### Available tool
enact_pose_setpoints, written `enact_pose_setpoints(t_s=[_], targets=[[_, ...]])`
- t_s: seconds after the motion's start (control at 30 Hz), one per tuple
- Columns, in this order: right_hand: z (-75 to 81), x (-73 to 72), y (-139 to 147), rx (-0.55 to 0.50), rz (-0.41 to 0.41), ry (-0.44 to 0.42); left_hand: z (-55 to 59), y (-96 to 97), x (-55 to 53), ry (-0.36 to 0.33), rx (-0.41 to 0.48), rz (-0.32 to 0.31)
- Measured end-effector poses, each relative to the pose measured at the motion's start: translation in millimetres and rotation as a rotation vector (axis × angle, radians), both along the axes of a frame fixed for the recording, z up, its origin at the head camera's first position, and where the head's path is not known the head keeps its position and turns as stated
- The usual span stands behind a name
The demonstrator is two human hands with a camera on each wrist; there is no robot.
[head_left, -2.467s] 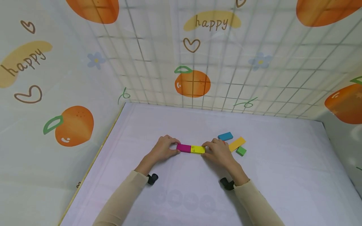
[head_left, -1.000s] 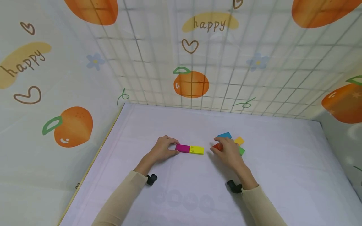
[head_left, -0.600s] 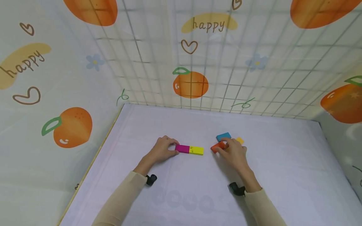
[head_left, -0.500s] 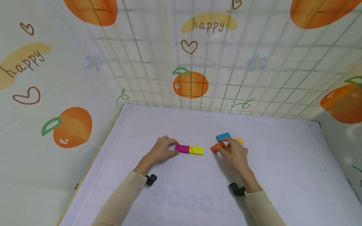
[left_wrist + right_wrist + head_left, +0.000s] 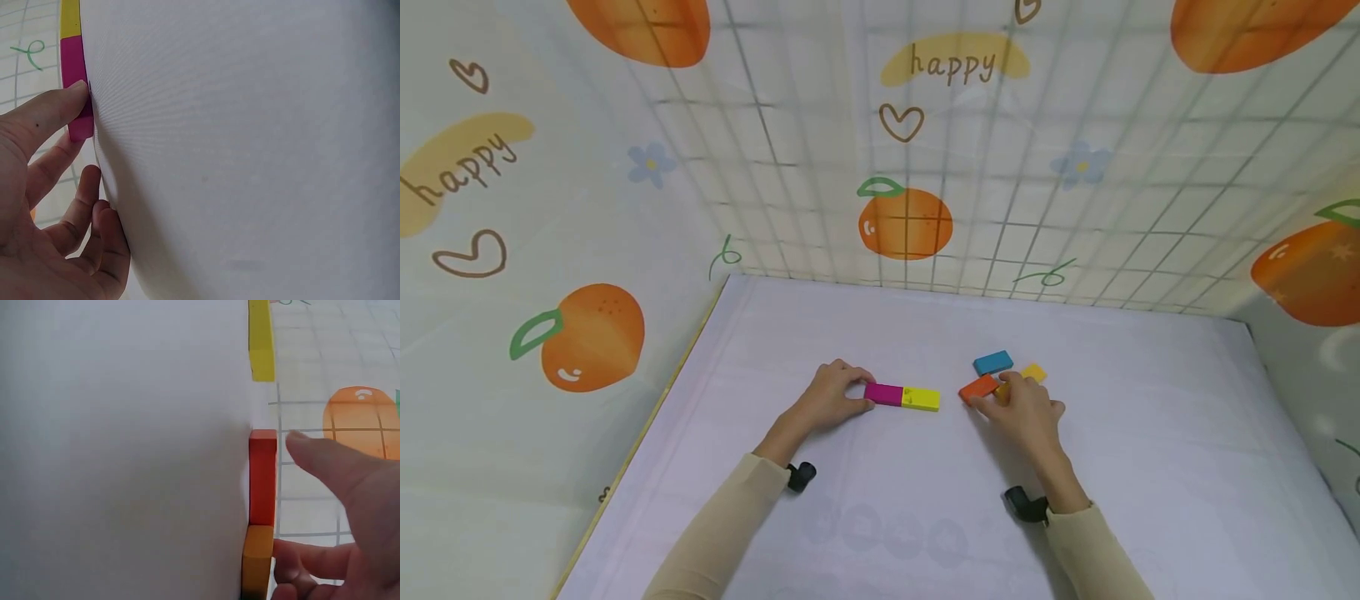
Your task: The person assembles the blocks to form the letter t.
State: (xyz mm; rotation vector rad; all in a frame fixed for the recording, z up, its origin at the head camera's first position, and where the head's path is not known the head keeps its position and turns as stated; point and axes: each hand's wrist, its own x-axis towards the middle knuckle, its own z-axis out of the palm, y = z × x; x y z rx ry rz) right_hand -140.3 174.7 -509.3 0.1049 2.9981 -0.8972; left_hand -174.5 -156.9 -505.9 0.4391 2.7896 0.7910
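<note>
My left hand (image 5: 827,398) pinches the left end of a magenta block (image 5: 884,395) between thumb and fingers. In the left wrist view, the thumb lies along the side of the magenta block (image 5: 75,59). A yellow block (image 5: 921,400) lies end to end with it. Over to the right, my right hand (image 5: 1028,417) hovers close over a red-orange block (image 5: 977,389) and an amber block (image 5: 1035,372), partly covering the amber one. The right wrist view shows its thumb apart from the red-orange block (image 5: 262,478), with curled fingers beside the amber block (image 5: 257,542).
A blue block (image 5: 993,362) lies just behind the red-orange one. All of it rests on a white-covered table (image 5: 850,325). Patterned cloth walls (image 5: 790,150) rise at the back and sides. Each wrist wears a small black camera (image 5: 802,477).
My right hand has left the yellow block's end and moved right over the loose blocks, uncovering the red-orange block and hiding the green one. My left hand stays on the magenta block.
</note>
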Motion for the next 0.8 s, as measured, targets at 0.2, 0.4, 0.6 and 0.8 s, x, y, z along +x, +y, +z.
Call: enact_pose_setpoints(t_s=[0.2, 0.4, 0.6, 0.8], targets=[[-0.2, -1.7, -4.5, 0.071, 0.017, -0.034, -1.1, -1.0, -0.1, -0.004, 0.001, 0.003], [1.7, -0.8, -7.9, 0.120, 0.016, -0.015, -1.1, -0.6, -0.4, -0.007, 0.004, 0.004], [1.6, -0.6, -8.3, 0.126, 0.012, -0.010, -2.8, -1.4, -1.7, -0.003, 0.010, -0.001], [2.1, -0.3, -8.1, 0.105, 0.019, -0.016, -5.5, -2.1, -2.6, 0.003, 0.006, -0.004]])
